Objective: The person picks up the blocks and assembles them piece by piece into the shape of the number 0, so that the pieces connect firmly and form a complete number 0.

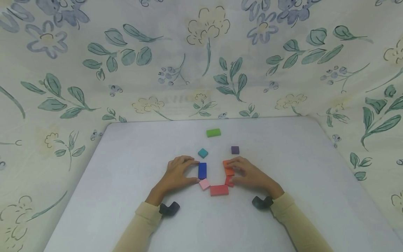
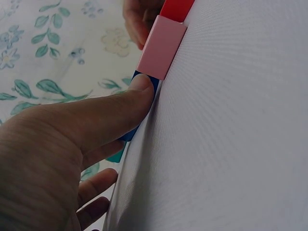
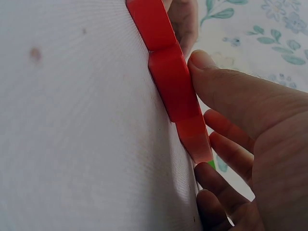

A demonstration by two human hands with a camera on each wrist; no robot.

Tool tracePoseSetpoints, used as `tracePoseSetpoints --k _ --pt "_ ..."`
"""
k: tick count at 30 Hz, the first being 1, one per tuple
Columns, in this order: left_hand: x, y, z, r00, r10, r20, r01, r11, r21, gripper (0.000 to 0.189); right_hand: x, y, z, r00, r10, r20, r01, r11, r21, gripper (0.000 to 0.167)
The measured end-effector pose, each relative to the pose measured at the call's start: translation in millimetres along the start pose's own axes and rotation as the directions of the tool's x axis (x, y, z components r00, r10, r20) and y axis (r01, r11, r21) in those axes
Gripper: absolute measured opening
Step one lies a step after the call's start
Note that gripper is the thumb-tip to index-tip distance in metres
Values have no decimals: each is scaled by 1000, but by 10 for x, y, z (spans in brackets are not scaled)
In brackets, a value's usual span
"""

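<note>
In the head view, my left hand (image 1: 178,174) pinches the blue rectangular block (image 1: 202,170) at its two ends, between thumb and index finger. A pink square block (image 1: 204,184) sits against the blue one's near end. On the other side, my right hand (image 1: 252,175) has its index finger over the orange block (image 1: 228,172) and its thumb against the small red block (image 1: 228,182). The right wrist view shows that thumb (image 3: 204,62) on the red block's side. A longer red block (image 1: 219,190) lies between the pink and small red blocks, forming a U-shaped curve.
Beyond the curve lie a teal block (image 1: 203,153) turned cornerwise, a purple block (image 1: 235,150) and a green rectangular block (image 1: 213,132). All rest on a white table (image 1: 141,140). Floral cloth (image 1: 176,52) rises behind its far edge. Dark devices (image 1: 170,209) sit at both wrists.
</note>
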State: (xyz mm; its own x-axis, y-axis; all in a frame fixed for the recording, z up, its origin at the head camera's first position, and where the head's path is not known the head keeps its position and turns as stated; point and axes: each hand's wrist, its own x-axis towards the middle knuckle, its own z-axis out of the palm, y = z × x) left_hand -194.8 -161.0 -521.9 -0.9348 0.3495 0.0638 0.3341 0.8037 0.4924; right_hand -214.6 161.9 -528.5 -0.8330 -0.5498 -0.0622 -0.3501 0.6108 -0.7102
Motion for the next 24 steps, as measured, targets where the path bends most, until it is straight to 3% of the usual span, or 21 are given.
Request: tracePoseSetpoints --k 24 --pt "33 -20 -58 1000 2 26 -1 1000 -25 62 10 -58 -16 1000 28 4 -28 999 30 53"
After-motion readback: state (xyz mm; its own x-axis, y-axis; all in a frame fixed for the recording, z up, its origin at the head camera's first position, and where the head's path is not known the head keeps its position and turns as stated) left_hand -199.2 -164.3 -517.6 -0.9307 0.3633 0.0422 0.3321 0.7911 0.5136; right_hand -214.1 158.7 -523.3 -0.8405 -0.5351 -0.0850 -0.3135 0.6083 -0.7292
